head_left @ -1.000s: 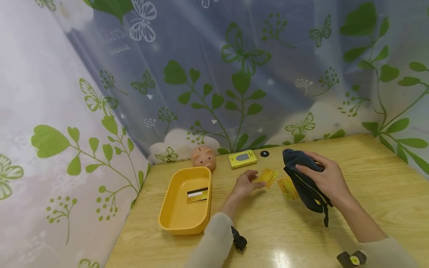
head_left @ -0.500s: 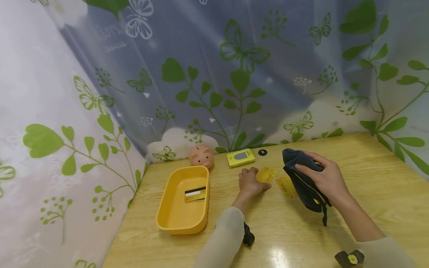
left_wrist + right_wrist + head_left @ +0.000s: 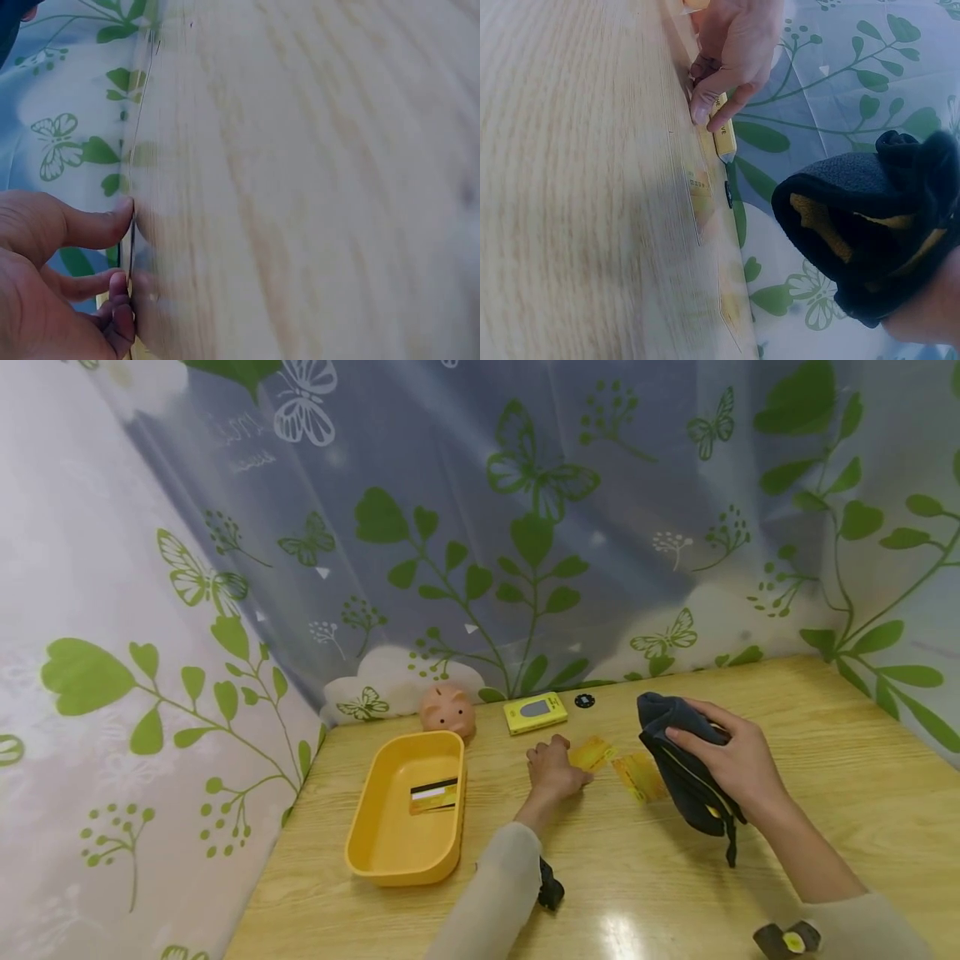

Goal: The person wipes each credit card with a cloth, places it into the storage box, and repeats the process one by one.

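My left hand (image 3: 555, 770) is low over the table, thumb and fingertips at the left side of a yellow card (image 3: 591, 753). In the left wrist view, the thumb (image 3: 101, 227) and fingers of that hand stand apart, their tips at the tabletop. Whether they pinch the card's edge is not plain. A second yellow card (image 3: 639, 777) lies just right of the first, partly behind a dark blue zip pouch (image 3: 686, 777). My right hand (image 3: 738, 756) grips this pouch above the table. The right wrist view shows its gaping mouth and yellow lining (image 3: 821, 225).
A yellow tray (image 3: 401, 852) on the left holds cards (image 3: 433, 795), one with a black stripe. Along the back stand a pink piggy bank (image 3: 447, 710), a yellow box (image 3: 536, 713) and a black round chip (image 3: 584, 700). A printed curtain (image 3: 450, 568) closes off the back.
My left hand has moved in to the first card, its fingers coming down beside it, then shifted slightly left. The right hand keeps the pouch in about the same place.
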Demonstrator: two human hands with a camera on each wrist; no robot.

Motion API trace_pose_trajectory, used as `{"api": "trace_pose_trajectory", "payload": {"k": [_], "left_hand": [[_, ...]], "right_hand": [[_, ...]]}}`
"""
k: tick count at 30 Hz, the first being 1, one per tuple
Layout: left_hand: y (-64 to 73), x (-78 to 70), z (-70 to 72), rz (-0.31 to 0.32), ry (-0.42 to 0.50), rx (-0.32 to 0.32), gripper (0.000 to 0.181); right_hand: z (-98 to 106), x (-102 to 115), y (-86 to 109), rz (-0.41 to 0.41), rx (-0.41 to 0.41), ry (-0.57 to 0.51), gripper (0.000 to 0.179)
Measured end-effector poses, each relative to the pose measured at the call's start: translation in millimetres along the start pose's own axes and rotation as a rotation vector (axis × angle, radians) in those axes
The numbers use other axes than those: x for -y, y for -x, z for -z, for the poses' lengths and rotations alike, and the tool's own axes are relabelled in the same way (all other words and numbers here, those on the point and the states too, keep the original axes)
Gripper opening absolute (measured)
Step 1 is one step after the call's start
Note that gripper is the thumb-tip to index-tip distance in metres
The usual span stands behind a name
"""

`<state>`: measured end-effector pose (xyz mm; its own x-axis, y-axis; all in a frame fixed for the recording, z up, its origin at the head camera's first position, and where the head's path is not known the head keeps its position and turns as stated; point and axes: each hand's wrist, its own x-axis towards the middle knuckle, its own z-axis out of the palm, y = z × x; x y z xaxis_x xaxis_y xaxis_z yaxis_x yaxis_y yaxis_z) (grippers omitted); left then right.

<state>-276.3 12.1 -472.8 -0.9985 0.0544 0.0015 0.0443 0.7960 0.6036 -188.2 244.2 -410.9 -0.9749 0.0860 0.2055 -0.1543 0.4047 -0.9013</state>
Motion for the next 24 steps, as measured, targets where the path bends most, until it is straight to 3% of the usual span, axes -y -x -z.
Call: {"api": "trace_pose_trajectory", "payload": {"k": [9,17,20,24], "left_hand": [[-0.5,1.6,3.8,0.036,0.019,0.033,0.050],[-0.2,13.5,3.2,-0.032,0.092,-0.007,0.049],[-0.4,15.6,4.9,-0.040,0.138,-0.045,0.046],[0.4,16.3,11.5,-0.028,0.302,-0.027,0.045]], "right_hand": [[0.8,-2.2,0.2,0.004,-0.005,-0.009,0.071],[-0.8,-1.0,0.6,0.007,-0.001,-0.010,0.072],[-2.0,-0.1,1.0,0.011,0.002,-0.008,0.072],[-3.0,0.9,1.2,0.010,0.003,-0.012,0.072]]}}
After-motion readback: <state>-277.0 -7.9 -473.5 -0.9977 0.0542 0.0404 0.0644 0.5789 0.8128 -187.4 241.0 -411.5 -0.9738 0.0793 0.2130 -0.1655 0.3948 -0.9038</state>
